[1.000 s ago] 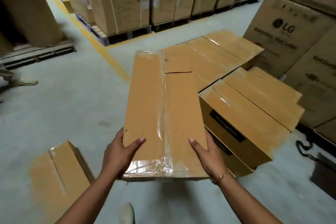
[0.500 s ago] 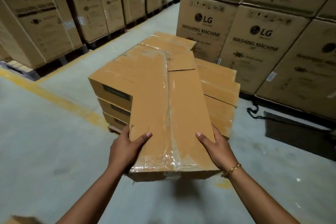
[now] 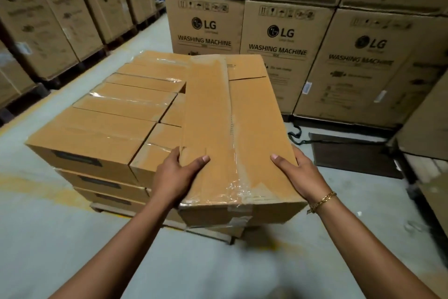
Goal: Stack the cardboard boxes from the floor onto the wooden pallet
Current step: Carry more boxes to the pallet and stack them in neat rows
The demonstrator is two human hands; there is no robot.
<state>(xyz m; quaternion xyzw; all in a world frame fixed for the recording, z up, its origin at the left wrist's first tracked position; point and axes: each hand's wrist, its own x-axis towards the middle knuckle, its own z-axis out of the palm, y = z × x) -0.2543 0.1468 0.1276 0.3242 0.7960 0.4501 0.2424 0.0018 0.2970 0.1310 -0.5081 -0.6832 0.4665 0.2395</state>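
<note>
Your left grip (image 3: pixel 177 175) and right grip (image 3: pixel 300 175) clasp the near end of the taped cardboard box (image 3: pixel 242 116), one on each long side. The thumbs lie across the top face and the fingers wrap the side edges, mostly hidden. This paired hold keeps a long load level and lets you steer it endwise. A gold bracelet (image 3: pixel 322 201) sits at the right wrist. The box runs lengthwise away from you, clear tape seam (image 3: pixel 231 104) uppermost, over the right-hand part of the stack of cardboard boxes (image 3: pixel 116 114). Whether its underside already bears on the layer beneath cannot be told. Its near end overhangs toward you, which suggests placing is under way, not finished. The stack shows three tiers on its near left face and stands on the wooden pallet (image 3: pixel 106 207), of which only the low front edge shows above the concrete floor (image 3: pixel 48 238). The top-tier boxes lie crosswise, side against side, leaving the right-hand lane for this one. LG washing machine cartons (image 3: pixel 206 32) wall the space behind; a dark mat (image 3: pixel 351 155) lies on the floor at right
</note>
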